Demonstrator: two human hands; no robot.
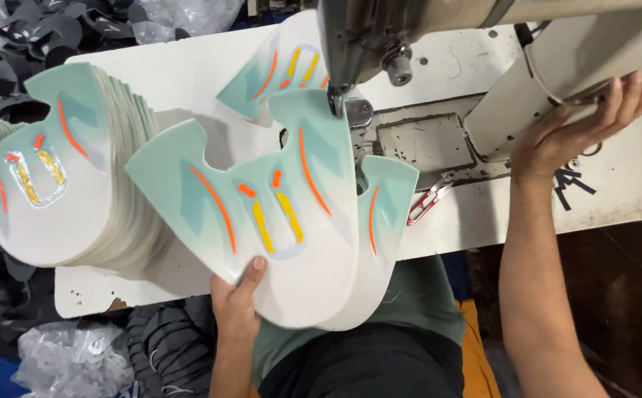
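Note:
My left hand (237, 295) grips the near edge of a mint-and-white shoe upper piece (262, 206) with orange and yellow marks, thumb on top. Its far end lies under the sewing machine's presser foot (335, 99). A second matching piece (384, 221) lies beneath it, sticking out to the right. My right hand (579, 125) rests on the right side of the sewing machine body (556, 66), fingers curled around its lower edge.
A tall stack of the same cut pieces (63, 169) sits on the white table (188, 74) at the left. Another piece (276, 70) lies behind the needle. Small red-handled snips (428, 200) lie by the machine bed. Dark fabric parts and plastic bags surround the table.

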